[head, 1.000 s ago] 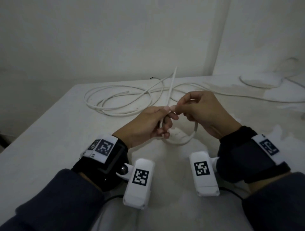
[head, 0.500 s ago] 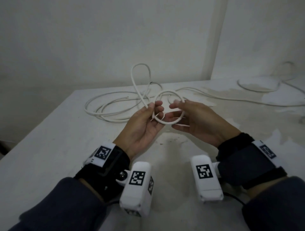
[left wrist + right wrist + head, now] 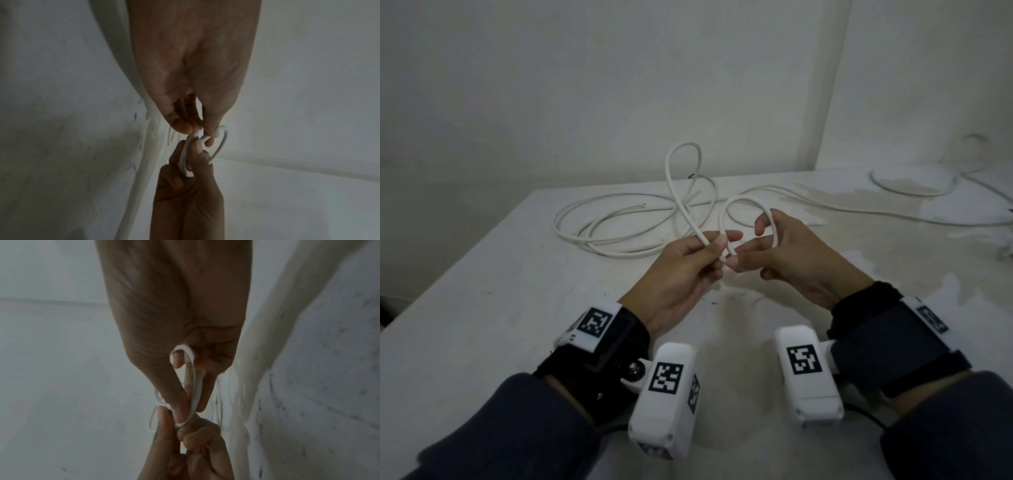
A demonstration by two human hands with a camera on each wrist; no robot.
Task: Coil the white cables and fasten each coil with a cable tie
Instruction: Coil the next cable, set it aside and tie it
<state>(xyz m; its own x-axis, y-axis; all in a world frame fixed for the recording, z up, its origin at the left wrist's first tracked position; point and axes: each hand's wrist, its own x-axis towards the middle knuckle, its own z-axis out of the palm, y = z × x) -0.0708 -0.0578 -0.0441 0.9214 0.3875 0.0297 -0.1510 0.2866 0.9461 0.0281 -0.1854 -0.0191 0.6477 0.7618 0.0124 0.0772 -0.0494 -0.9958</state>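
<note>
A long white cable (image 3: 599, 236) lies in loose turns on the white table (image 3: 482, 308). Just above the table's middle, my left hand (image 3: 719, 246) pinches the cable between thumb and forefinger. My right hand (image 3: 753, 250) faces it, fingers touching, and holds a small loop (image 3: 743, 200) of the same cable that arches over its fingers. A taller loop (image 3: 685, 150) stands up behind the left hand. In the left wrist view the small loop (image 3: 221, 146) bridges both hands. The right wrist view shows this loop (image 3: 192, 369) running along my right fingers. No cable tie is in view.
A second white cable (image 3: 911, 188) lies coiled at the far right and trails along the table's back. A wall rises close behind the table, with a corner at the right. The table's left edge drops off near the loose turns.
A second ago the small loop hung below my hands and a straight white piece stood up between them. Now the loop arches above my right fingers and a tall loop has risen behind.
</note>
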